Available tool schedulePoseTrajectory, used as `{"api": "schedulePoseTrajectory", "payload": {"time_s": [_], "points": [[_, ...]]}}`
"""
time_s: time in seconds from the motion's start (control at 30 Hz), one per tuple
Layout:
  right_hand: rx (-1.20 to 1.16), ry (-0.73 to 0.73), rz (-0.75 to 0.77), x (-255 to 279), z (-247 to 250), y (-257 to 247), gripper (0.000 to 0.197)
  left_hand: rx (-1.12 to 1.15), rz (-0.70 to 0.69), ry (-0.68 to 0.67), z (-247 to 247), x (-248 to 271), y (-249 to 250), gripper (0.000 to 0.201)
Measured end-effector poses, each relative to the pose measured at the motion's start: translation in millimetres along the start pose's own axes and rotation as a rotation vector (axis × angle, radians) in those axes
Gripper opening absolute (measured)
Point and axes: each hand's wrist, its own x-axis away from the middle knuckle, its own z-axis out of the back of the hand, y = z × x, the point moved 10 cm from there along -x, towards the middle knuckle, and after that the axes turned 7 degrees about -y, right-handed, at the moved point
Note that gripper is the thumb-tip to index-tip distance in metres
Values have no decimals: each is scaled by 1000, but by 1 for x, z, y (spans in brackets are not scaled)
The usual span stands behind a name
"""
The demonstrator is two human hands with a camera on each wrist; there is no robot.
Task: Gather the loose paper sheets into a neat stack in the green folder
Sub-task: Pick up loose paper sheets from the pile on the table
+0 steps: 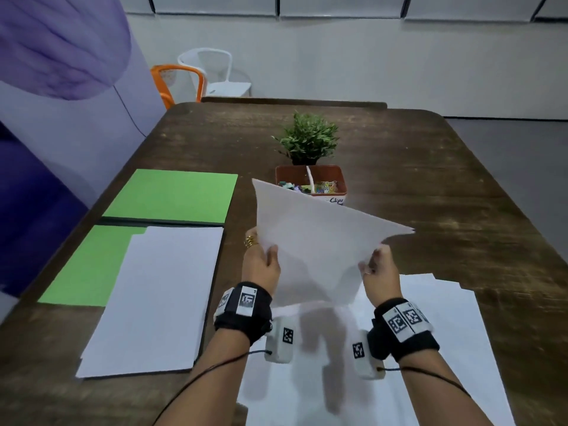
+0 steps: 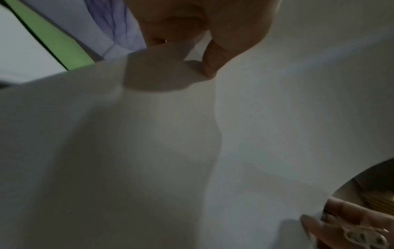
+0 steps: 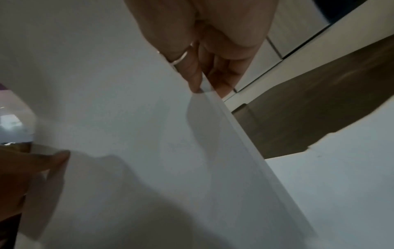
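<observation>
Head view evenly lit from overhead, sharp mid-frame, wide-angle bending at edges, arm shadows on the loose sheets (image 1: 322,364) on the bench (image 1: 430,186); both wrist views dim, grainy, soft with motion blur.

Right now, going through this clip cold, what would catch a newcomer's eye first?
First, the white paper sheets held up above the dark wooden table, the left hand and right hand each gripping a side edge. Next, the bright green folder lying open at the left, a white paper stack on its near half. Behind the held sheets stand a small green potted plant and a brown clip box.
</observation>
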Motion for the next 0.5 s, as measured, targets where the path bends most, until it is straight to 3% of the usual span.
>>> {"api": "schedulePoseTrajectory", "payload": {"time_s": [0.1,0.23,0.37,0.5], "points": [[-109,-94,53,1,-50,-33,31,-68,53,95,59,-11,-25,46],[-79,-298,48,12,-148,-63,32,-207,196,174,146,-12,-78,48],[-18,-455,38,35,-244,-75,34,-460,326,94,210,-15,-146,61],[135,-570,1,55,-314,-66,36,-579,462,-6,238,-6,-202,65]]}}
